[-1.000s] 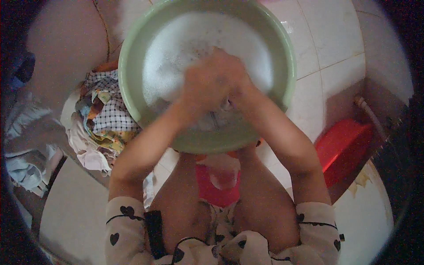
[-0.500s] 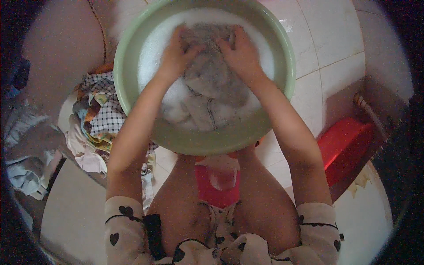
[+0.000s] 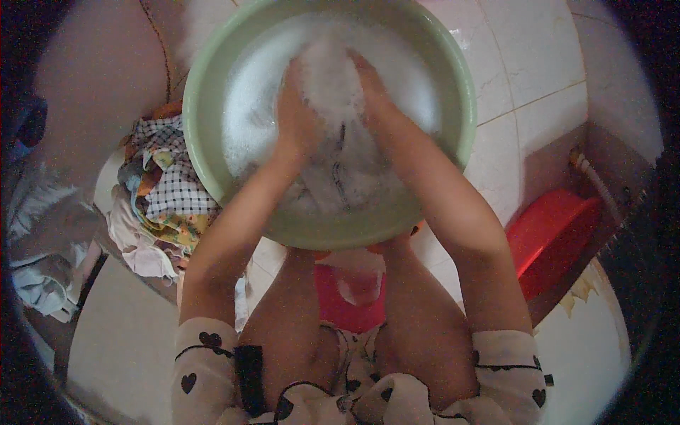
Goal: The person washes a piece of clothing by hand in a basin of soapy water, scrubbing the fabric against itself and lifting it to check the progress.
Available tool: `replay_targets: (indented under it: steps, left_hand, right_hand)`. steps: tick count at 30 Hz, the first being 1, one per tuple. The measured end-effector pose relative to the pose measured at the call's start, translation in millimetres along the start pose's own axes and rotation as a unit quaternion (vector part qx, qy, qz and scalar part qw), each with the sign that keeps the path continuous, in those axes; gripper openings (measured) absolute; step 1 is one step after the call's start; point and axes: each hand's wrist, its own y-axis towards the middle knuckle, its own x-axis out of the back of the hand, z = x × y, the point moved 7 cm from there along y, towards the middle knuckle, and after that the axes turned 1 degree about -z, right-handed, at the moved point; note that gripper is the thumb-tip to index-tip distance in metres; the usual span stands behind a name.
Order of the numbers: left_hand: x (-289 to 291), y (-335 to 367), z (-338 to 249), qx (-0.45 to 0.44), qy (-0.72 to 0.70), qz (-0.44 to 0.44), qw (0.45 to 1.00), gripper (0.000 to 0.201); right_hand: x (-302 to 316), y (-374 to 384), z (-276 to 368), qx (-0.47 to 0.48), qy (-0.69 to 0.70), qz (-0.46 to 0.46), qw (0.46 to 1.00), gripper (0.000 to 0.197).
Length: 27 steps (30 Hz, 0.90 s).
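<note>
A round pale green basin (image 3: 464, 120) holds soapy water with thick white suds (image 3: 248, 92). In it lies a wet grey garment (image 3: 358, 166) with dark lines of trim, its far part covered in foam. My left hand (image 3: 297, 117) presses against the left side of the bunched, foamy part. Opposite it, my right hand (image 3: 370, 85) grips from the right, so the cloth is squeezed between both hands. Suds and blur partly hide the fingertips. Both forearms reach over the basin's near rim.
Left of the basin is a heap of clothes (image 3: 170, 195), with a black-and-white checked piece on top. More grey cloth (image 3: 46, 283) lies at far left. A red basin (image 3: 556, 237) leans at right, near a pale hose (image 3: 598, 177). White tiles (image 3: 545, 127) surround the right side.
My hands have drawn closer together around the garment. Its far part, grey and spread between my fingers before, is now bunched and white with foam.
</note>
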Motion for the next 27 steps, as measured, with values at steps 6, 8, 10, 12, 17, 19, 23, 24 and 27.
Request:
replay_targets:
  steps: [6,8,10,12,17,19,23,24,27]
  left_hand:
    - [-4.8,-13.8,-24.7,-0.288,0.257,0.136,0.912,0.023]
    - [-13.3,1.0,-16.5,-0.277,0.390,0.188,0.858,0.022]
    - [5.4,19.1,7.8,0.006,0.101,0.146,0.984,0.019]
    - [-1.4,1.0,-9.5,-0.095,0.135,0.132,0.977,0.018]
    - [-2.2,-20.7,-33.6,-0.236,0.116,0.093,0.960,0.022]
    - [7.4,10.9,12.7,0.009,0.022,0.065,0.998,0.020]
    - [0.7,-1.2,-10.0,0.045,0.061,0.078,0.994,0.021]
    - [-4.8,-16.9,-43.0,-0.112,0.075,0.105,0.985,0.023]
    - [-9.1,-23.7,-48.9,-0.188,0.039,0.119,0.974,0.025]
  right_hand:
    - [-29.1,-42.3,7.7,0.347,-0.488,0.192,0.777,0.037]
    - [-18.2,-40.9,-5.3,0.148,-0.210,0.133,0.957,0.036]
    - [-23.3,-55.1,0.6,0.100,-0.077,0.108,0.986,0.037]
    - [-16.4,-55.7,6.1,0.123,-0.052,0.111,0.985,0.037]
    - [-10.5,-67.0,-11.7,-0.037,0.070,0.086,0.993,0.036]
    - [-22.0,-77.1,4.4,-0.071,0.038,0.063,0.995,0.035]
    - [-12.7,-78.1,9.1,-0.010,0.005,0.073,0.997,0.037]
    - [-1.7,-71.0,7.0,-0.007,0.005,0.072,0.997,0.037]
    - [-6.8,-68.5,16.9,0.180,-0.355,0.166,0.902,0.033]
